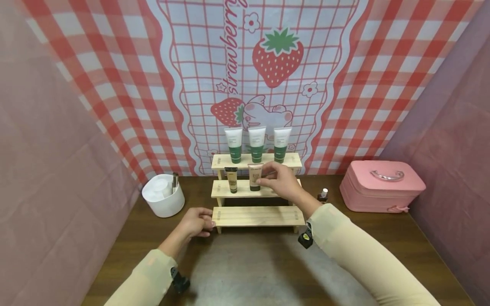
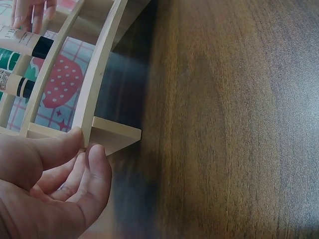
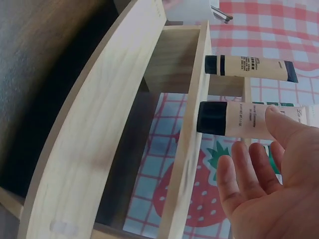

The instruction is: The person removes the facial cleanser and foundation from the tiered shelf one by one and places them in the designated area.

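A three-tier wooden display stand (image 1: 260,216) stands on the table. My left hand (image 1: 197,222) pinches the left end of its lowest step, with the thumb above and fingertips at the edge in the left wrist view. On the middle step, my right hand (image 1: 281,180) holds a pale pink BB cream tube (image 3: 246,119) between thumb and fingers; its black cap is down at the step. To its left stands a small tan tube (image 1: 232,180) with a black cap. Three white-and-green tubes (image 1: 257,144) stand in a row on the top step.
A white round container (image 1: 164,206) with brushes and white items sits at the left. To the right are a small dark bottle (image 1: 323,196) with a white cap and a pink case (image 1: 383,187) with a metal handle. A strawberry-print cloth (image 1: 325,42) hangs behind.
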The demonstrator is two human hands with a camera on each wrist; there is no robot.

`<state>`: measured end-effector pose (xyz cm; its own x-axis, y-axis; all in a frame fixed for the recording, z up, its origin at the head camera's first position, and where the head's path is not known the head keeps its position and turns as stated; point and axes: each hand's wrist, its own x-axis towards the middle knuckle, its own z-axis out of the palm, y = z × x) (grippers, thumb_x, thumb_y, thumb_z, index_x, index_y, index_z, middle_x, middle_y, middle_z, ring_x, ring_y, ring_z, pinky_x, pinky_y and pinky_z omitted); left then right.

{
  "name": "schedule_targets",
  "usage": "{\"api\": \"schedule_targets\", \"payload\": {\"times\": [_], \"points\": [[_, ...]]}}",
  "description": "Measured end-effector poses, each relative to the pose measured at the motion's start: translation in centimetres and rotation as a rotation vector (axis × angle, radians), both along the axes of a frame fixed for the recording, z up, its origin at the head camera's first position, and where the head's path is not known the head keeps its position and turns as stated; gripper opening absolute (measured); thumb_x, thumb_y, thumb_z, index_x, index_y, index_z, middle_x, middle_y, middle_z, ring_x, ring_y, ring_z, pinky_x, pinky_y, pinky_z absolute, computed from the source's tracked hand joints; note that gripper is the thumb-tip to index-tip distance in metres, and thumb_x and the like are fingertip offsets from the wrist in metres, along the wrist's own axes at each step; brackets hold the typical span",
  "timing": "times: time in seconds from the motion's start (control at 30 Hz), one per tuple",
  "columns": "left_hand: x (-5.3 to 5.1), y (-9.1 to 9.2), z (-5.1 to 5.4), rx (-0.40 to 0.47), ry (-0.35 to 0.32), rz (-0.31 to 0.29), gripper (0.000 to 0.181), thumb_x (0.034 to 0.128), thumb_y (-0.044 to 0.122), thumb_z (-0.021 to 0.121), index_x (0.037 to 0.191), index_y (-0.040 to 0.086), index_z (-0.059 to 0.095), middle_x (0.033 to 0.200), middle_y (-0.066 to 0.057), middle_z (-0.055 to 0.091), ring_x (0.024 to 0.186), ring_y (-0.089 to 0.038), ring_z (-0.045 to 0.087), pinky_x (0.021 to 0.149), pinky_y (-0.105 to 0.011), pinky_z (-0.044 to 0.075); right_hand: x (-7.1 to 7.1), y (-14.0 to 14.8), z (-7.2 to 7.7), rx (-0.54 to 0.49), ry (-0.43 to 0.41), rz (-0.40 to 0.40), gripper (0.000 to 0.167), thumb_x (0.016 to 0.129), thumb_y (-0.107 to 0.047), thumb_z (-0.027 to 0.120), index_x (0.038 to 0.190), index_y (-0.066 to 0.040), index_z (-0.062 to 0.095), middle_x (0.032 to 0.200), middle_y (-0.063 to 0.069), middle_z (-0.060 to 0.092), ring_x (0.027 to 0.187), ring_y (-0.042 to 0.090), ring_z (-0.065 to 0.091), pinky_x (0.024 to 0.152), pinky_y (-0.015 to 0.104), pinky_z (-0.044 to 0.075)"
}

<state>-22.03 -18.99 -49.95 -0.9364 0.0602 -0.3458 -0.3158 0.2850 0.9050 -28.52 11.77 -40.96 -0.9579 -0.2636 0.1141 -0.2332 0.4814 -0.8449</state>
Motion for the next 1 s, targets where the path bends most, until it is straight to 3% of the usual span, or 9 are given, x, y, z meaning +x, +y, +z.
{"api": "schedule_targets", "payload": {"times": [0.2,0.57,0.83,1.0], "points": [[-0.1,0.3,0.0,-0.004,-0.010,0.004,0.046,0.0871,-0.011,0.071,0.131,-0.010,0.057,0.101,-0.016,0.068,0.077,-0.020,0.066,0.061,-0.034,0.063,-0.2,-0.2,-0.6,-0.024,-0.014,-0.027,0.035,0.091,-0.022,0.081,0.119,-0.009,0.064,0.116,0.012,0.070,0.105,0.028,0.070,0.073,0.037,0.064],[-0.1,0.4,-0.1,-0.005,-0.009,0.004,0.046,0.0869,-0.012,0.070,0.130,-0.011,0.057,0.098,-0.015,0.068,0.075,-0.020,0.065,0.060,-0.035,0.063,-0.1,-0.1,-0.6,-0.014,0.008,-0.027,0.029,0.092,-0.023,0.079,0.113,-0.010,0.065,0.111,0.009,0.070,0.102,0.024,0.070,0.080,0.036,0.062],[0.0,0.3,0.1,-0.002,-0.006,0.009,0.047,0.0864,-0.012,0.070,0.131,-0.012,0.056,0.101,-0.017,0.067,0.079,-0.023,0.067,0.062,-0.036,0.064,0.4,1.7,0.9,-0.030,0.090,-0.019,0.026,0.094,-0.024,0.077,0.112,-0.010,0.065,0.109,0.010,0.070,0.098,0.025,0.069,0.081,0.039,0.060],[0.0,0.1,0.2,-0.008,-0.004,0.020,0.046,0.0867,-0.013,0.070,0.131,-0.011,0.057,0.102,-0.017,0.067,0.079,-0.024,0.067,0.061,-0.036,0.064,1.1,4.5,1.8,-0.034,0.101,-0.019,0.029,0.094,-0.025,0.078,0.114,-0.008,0.066,0.106,0.010,0.069,0.093,0.021,0.068,0.079,0.033,0.059]]}}
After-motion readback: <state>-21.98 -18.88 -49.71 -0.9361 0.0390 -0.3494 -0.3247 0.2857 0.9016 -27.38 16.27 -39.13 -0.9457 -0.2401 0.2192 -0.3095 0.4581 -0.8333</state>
